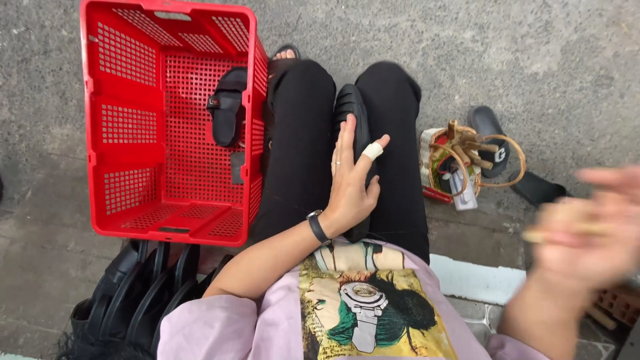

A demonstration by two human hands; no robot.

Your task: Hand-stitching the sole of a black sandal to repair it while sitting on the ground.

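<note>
Left hand (351, 175), fingers spread flat, rests on black rubber sandal (351, 107) lying on lap. Right hand (587, 227) blurred, seemingly curled around thin tan stick (543, 235). Red perforated plastic crate (167, 120) just beside left knee.

Lilac graphic tee (373, 313), blk trousers (300, 147), blk wristband (317, 226), taped finger (372, 151)

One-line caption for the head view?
Seated person's left hand presses a black sandal on their lap beside a red crate.
</note>
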